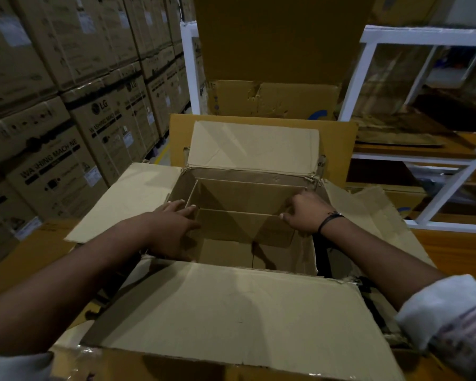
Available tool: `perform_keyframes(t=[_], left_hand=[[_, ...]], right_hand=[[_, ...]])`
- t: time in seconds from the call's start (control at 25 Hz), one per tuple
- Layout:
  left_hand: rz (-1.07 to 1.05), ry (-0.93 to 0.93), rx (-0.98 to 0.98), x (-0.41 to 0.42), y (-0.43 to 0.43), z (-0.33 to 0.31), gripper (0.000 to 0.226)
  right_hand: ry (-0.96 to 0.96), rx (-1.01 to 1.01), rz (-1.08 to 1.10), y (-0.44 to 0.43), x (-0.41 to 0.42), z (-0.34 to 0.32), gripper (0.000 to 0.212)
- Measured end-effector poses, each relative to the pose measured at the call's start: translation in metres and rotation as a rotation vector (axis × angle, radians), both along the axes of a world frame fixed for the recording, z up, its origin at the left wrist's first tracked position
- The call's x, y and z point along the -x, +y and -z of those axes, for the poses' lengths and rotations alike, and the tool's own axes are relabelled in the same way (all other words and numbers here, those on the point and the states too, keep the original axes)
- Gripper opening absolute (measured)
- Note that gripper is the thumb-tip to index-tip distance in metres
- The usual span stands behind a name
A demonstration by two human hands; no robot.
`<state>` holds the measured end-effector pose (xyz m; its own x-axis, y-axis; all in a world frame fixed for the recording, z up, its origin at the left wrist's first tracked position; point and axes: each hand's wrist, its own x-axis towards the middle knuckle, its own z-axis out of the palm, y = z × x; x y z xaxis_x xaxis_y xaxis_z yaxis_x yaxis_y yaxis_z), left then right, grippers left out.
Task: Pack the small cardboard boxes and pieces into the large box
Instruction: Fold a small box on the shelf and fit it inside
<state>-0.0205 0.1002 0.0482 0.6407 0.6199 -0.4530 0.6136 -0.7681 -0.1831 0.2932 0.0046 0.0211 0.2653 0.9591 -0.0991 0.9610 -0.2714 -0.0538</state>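
**Seating the small box (245,198) inside the large box (231,312)**

Sitting mid-frame, down in the large box, close to its far wall. Best easing both sides down together, keeping level, not letting corners catch. Reaching in from lower left, left hand (173,226) pressing straight fingers on the left edge, clasping nothing. Coming from lower right, right hand (305,213) curling tightly over the right edge.

"LG", seemingly "WASHING MACHINE", on stacked cartons (52,171)
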Motion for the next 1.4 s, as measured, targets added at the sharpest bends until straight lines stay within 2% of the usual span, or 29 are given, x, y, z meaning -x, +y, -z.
perform_keyframes(t=[0.36, 0.88, 1.12, 1.2, 1.4], left_hand=[[-0.045, -0.171, 0.048, 0.007, 0.005, 0.005, 0.091], [-0.018, -0.371, -0.045, 0.004, 0.007, -0.005, 0.076], [-0.025, -0.422, -0.066, 0.000, 0.006, -0.012, 0.072], [-0.021, -0.432, -0.060, 0.000, 0.005, -0.012, 0.071], [-0.009, -0.462, -0.070, 0.000, 0.002, -0.012, 0.068]], right_hand=[[-0.060, -0.102, 0.019, -0.005, 0.003, -0.010, 0.036], [-0.014, -0.225, -0.065, -0.010, 0.006, -0.015, 0.036], [-0.041, -0.082, -0.099, -0.014, 0.010, -0.014, 0.035], [-0.070, -0.085, -0.093, -0.018, 0.010, -0.014, 0.033], [-0.003, -0.126, -0.029, -0.039, 0.005, -0.019, 0.023]])
